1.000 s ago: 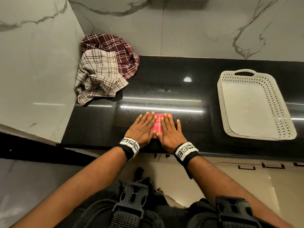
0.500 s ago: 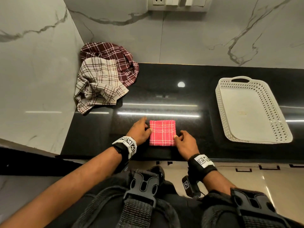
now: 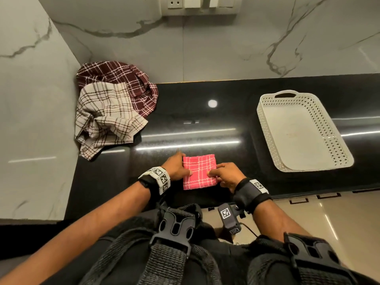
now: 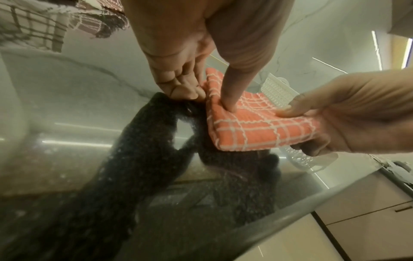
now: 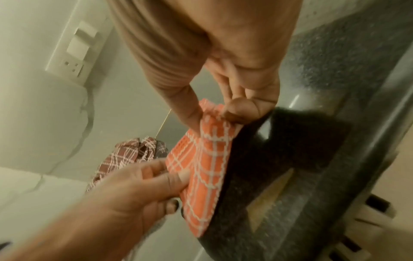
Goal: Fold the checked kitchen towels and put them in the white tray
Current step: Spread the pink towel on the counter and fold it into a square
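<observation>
A folded pink checked towel [image 3: 199,171] sits at the front of the black counter [image 3: 226,112]. My left hand [image 3: 177,167] pinches its left edge, thumb on top and fingers underneath, as the left wrist view shows on the pink checked towel [image 4: 257,127]. My right hand [image 3: 225,174] pinches the right edge the same way, and the pink checked towel [image 5: 205,167] is lifted slightly off the counter. The white perforated tray [image 3: 265,128] stands to the right with nothing in it.
Two crumpled checked towels lie in the back left corner: a maroon towel [image 3: 123,79] under a beige towel [image 3: 104,116]. Marble walls close the left and back sides. A switch plate [image 3: 201,5] is on the back wall.
Both hands pressed flat on the folded pink towel a second ago. They slid to its left and right edges and now pinch it from both sides, lifting it a little.
</observation>
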A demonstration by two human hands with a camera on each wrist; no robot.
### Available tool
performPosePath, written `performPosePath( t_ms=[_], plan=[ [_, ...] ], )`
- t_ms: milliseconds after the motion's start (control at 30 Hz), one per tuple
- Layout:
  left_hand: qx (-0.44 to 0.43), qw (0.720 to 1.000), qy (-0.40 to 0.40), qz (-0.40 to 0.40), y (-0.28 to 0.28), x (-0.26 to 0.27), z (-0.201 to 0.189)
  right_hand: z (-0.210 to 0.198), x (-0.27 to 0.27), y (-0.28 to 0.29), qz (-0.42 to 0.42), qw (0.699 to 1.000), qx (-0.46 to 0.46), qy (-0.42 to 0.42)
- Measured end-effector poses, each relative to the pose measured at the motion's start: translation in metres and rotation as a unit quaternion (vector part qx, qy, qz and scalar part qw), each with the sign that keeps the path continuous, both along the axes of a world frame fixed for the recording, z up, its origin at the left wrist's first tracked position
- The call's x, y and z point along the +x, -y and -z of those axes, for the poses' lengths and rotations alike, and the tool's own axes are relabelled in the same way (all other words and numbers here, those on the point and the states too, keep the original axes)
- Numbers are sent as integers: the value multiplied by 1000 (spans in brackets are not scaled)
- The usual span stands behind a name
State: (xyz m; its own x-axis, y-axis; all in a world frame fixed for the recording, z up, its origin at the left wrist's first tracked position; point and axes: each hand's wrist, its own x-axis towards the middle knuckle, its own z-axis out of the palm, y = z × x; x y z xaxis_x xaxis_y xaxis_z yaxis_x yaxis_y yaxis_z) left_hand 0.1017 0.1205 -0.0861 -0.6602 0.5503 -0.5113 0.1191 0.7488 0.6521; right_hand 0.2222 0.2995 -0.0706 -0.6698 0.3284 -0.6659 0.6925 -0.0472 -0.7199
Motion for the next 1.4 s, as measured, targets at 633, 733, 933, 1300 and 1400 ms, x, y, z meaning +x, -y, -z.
performPosePath(
  t_ms=[633, 733, 933, 1300, 1400],
  plan=[
    [84, 974, -43, 207, -306, 18, -116, -75, 94, -267, 143, 972, 95, -161],
    [11, 973, -81, 215, -339, 28, -101, -63, 97, -289, 122, 973, 151, -127],
    [-104, 967, -107, 208, -365, 42, -80, -43, 88, -303, 12, 950, 308, -38],
    [-209, 932, -173, 240, -377, 43, -68, -30, 75, -296, -86, 930, 352, 61],
    [-216, 925, -190, 248, -378, 44, -67, -30, 74, -295, -99, 925, 358, 76]
  ],
)
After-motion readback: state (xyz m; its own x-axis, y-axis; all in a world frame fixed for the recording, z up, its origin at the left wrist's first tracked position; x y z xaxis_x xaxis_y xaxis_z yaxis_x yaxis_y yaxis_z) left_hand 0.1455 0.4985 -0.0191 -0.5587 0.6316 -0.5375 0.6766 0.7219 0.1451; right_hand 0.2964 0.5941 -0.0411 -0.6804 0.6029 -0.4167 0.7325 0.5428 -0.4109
